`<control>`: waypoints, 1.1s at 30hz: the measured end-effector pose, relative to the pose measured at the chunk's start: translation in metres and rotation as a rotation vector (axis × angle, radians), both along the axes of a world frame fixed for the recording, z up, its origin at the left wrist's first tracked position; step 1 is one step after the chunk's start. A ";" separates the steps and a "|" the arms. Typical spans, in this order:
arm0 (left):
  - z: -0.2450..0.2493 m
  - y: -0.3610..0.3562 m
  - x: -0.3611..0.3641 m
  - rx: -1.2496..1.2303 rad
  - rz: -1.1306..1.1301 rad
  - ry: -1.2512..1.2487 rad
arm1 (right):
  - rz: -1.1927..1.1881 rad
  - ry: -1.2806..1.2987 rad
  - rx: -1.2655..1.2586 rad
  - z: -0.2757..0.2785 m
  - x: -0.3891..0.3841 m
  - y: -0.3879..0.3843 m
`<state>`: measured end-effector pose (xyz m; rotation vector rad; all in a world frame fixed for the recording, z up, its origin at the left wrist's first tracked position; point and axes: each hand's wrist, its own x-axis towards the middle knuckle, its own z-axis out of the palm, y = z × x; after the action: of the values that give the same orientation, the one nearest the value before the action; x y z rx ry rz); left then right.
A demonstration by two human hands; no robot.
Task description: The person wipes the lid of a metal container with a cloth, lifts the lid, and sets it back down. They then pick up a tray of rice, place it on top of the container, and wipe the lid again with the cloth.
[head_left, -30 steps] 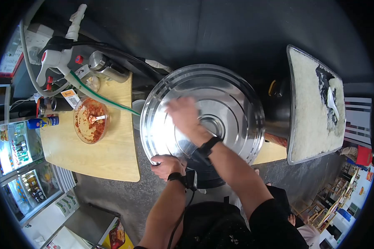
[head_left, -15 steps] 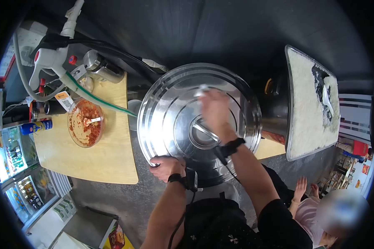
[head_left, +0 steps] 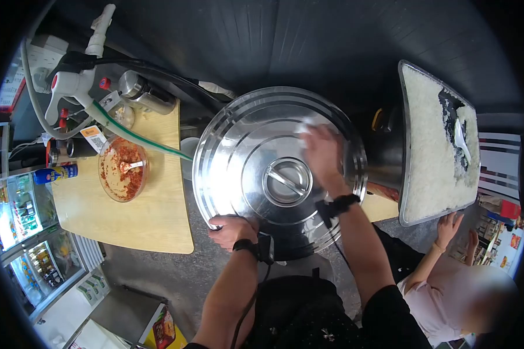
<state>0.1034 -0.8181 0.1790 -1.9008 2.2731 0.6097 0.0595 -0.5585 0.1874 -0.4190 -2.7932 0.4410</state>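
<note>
A large round stainless steel lid (head_left: 233,166) with concentric rings faces me in the middle of the head view. Its bar handle (head_left: 286,181) spans a recessed centre. My left hand (head_left: 234,231) is closed around the lid's lower left rim. To the upper right of the handle, my right hand (head_left: 324,152), smeared by motion, presses a small white cloth or tissue (head_left: 306,124) against the lid's surface. Whether it is cloth or paper I cannot make out. Whatever lies behind the lid is mostly hidden.
On the wooden table (head_left: 157,227) at left are a bowl of red paste (head_left: 123,181) with a spoon, a steel flask (head_left: 151,96) and a blue can (head_left: 56,173). A green hose (head_left: 140,137) crosses toward the lid. Right are a rice-filled tray (head_left: 428,180) and another person (head_left: 428,291).
My right hand has slid rightward across the lid with the white cloth, uncovering the handle. My left hand keeps its hold on the rim. The other person's hand has risen toward the tray.
</note>
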 end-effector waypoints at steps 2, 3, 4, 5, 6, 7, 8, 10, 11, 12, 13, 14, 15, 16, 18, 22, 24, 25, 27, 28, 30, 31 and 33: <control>0.002 0.000 0.001 -0.007 0.003 -0.012 | -0.173 -0.015 0.090 0.007 0.034 0.031; 0.001 -0.001 0.003 -0.005 0.006 -0.025 | -0.169 -0.028 0.093 0.010 0.037 0.030; 0.000 -0.003 0.005 0.001 -0.002 0.007 | -0.190 -0.046 0.035 0.012 0.039 0.028; -0.001 -0.003 0.004 0.007 -0.011 0.047 | -0.212 -0.057 -0.023 0.013 0.037 0.026; -0.001 -0.001 0.003 -0.008 -0.004 0.040 | -0.155 0.073 -0.090 -0.004 0.031 0.020; 0.002 -0.001 0.000 -0.007 -0.007 0.043 | -0.060 0.001 -0.025 0.001 0.021 0.007; 0.006 -0.001 -0.001 0.015 -0.003 0.020 | 0.032 -0.074 0.039 0.004 0.011 -0.007; 0.006 -0.001 0.000 0.033 0.000 -0.006 | 0.195 -0.003 0.081 0.001 -0.013 -0.035; 0.005 -0.003 0.000 0.053 0.007 0.000 | 0.294 -0.063 0.104 0.000 -0.024 -0.051; 0.005 -0.003 0.001 0.076 0.014 0.007 | 0.392 -0.122 0.130 0.001 -0.034 -0.067; 0.010 0.000 0.001 0.078 0.008 0.009 | 0.458 -0.172 0.095 -0.001 -0.041 -0.082; 0.018 0.004 -0.001 0.072 0.026 0.014 | 0.522 -0.218 0.062 -0.003 -0.048 -0.096; 0.021 0.007 -0.004 0.067 0.043 0.022 | 0.561 -0.296 -0.031 -0.006 -0.054 -0.110; 0.015 0.008 -0.004 0.070 0.036 0.027 | 0.570 -0.237 -0.015 -0.006 -0.055 -0.113; -0.006 -0.001 0.002 0.006 0.056 0.020 | 0.570 -0.181 0.002 -0.003 -0.055 -0.116; -0.016 -0.008 0.007 0.047 0.063 0.041 | 0.413 -0.172 -0.081 0.000 -0.053 -0.107; 0.006 0.005 0.003 0.146 0.061 0.012 | 0.256 -0.173 -0.092 0.000 -0.043 -0.080; 0.022 0.010 -0.001 0.222 0.067 -0.013 | 0.189 -0.185 -0.114 0.004 -0.036 -0.068; -0.016 -0.009 0.006 0.184 0.045 -0.016 | 0.111 -0.161 -0.084 0.001 -0.017 -0.043; -0.021 -0.015 0.008 0.194 0.033 -0.012 | 0.051 -0.133 -0.061 -0.007 -0.006 -0.032; -0.001 -0.004 0.007 0.182 0.015 -0.008 | -0.009 -0.072 -0.097 0.000 0.020 -0.016; 0.006 0.002 0.004 0.178 0.010 -0.002 | -0.084 -0.007 -0.142 -0.001 0.030 -0.008; -0.022 -0.006 0.011 0.165 0.007 -0.002 | -0.175 0.014 -0.185 0.003 0.052 -0.004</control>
<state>0.1147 -0.8243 0.1570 -1.8310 2.1424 0.7702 0.1112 -0.5625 0.1904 -0.6918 -2.6816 0.6600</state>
